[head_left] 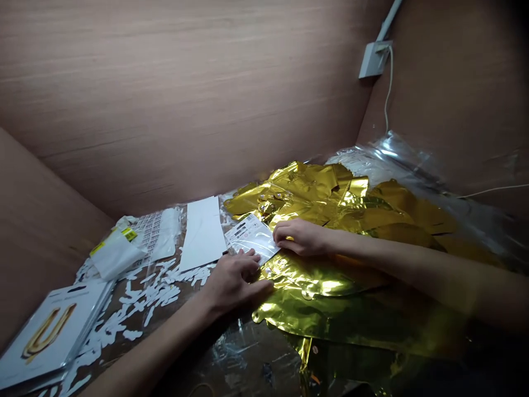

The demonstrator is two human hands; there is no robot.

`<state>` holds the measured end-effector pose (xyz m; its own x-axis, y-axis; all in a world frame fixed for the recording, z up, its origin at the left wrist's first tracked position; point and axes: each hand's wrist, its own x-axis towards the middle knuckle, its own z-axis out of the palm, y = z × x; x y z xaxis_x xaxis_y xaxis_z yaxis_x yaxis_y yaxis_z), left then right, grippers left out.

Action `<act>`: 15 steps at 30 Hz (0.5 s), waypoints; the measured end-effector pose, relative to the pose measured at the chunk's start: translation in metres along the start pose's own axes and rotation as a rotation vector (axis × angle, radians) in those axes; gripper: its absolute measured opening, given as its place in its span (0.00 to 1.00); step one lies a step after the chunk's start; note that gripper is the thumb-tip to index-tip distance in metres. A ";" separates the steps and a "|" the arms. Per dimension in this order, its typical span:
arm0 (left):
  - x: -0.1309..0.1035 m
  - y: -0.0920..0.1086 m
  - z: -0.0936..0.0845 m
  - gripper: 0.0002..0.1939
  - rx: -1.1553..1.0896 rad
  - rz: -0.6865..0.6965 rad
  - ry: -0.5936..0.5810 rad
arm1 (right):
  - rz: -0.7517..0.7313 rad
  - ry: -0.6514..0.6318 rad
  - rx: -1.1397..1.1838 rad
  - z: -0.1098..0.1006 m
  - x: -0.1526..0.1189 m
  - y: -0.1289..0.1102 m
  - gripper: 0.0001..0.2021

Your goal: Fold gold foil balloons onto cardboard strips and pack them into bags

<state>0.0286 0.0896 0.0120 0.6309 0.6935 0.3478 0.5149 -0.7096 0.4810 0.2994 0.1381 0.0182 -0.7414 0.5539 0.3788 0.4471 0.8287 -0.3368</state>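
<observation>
A white printed card in a clear sleeve (253, 234) lies at the left edge of a heap of shiny gold foil (314, 204). My right hand (300, 237) has its fingers closed on the sleeve's right side, over the foil. At the near left corner of the sleeve is my left hand (237, 278), its fingers and thumb apart, the fingertips touching the sleeve. Just left of the sleeve, white blank cards (201, 234) lie in a stack.
Packed cards with a gold letter U (52, 331) are stacked at the lower left. White paper strips (149, 295), a label sheet (155, 234) and clear plastic film (388, 154) lie about. Wooden panels (185, 99) enclose the surface; a socket box (374, 59) hangs in the corner.
</observation>
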 end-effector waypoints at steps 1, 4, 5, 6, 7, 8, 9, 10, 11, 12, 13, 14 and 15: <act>0.001 0.002 0.003 0.08 0.011 -0.018 0.018 | 0.030 -0.014 0.026 -0.001 0.003 0.001 0.05; 0.004 0.002 0.008 0.11 -0.009 -0.100 0.081 | 0.160 -0.022 0.121 -0.006 0.009 0.003 0.04; 0.004 0.002 0.008 0.10 -0.014 -0.126 0.092 | 0.218 -0.013 0.151 -0.007 0.011 0.004 0.03; 0.005 0.001 0.008 0.08 -0.018 -0.152 0.096 | 0.275 -0.006 0.176 -0.007 0.012 0.005 0.02; 0.005 0.000 0.007 0.07 -0.027 -0.179 0.101 | 0.325 -0.005 0.195 -0.007 0.013 0.006 0.02; 0.005 -0.002 0.006 0.05 -0.042 -0.204 0.105 | 0.365 -0.006 0.209 -0.007 0.014 0.009 0.02; 0.005 -0.004 0.005 0.04 -0.060 -0.227 0.107 | 0.394 -0.011 0.221 -0.007 0.015 0.012 0.03; 0.005 -0.006 0.004 0.05 -0.076 -0.240 0.105 | 0.415 -0.019 0.233 -0.007 0.016 0.015 0.05; 0.005 -0.009 0.002 0.06 -0.085 -0.244 0.096 | 0.433 -0.029 0.242 -0.007 0.017 0.018 0.07; 0.005 -0.012 0.001 0.07 -0.081 -0.235 0.083 | 0.446 -0.044 0.246 -0.007 0.018 0.021 0.08; 0.004 -0.014 0.000 0.07 -0.068 -0.214 0.067 | 0.457 -0.066 0.242 -0.008 0.019 0.024 0.08; 0.004 -0.016 -0.001 0.08 -0.051 -0.190 0.046 | 0.467 -0.093 0.230 -0.010 0.020 0.026 0.08; 0.003 -0.017 -0.002 0.09 -0.034 -0.165 0.026 | 0.476 -0.131 0.211 -0.011 0.021 0.027 0.08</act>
<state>0.0208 0.1038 0.0068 0.5239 0.8036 0.2825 0.5900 -0.5815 0.5601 0.3015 0.1728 0.0261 -0.5435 0.8387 0.0355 0.6489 0.4466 -0.6160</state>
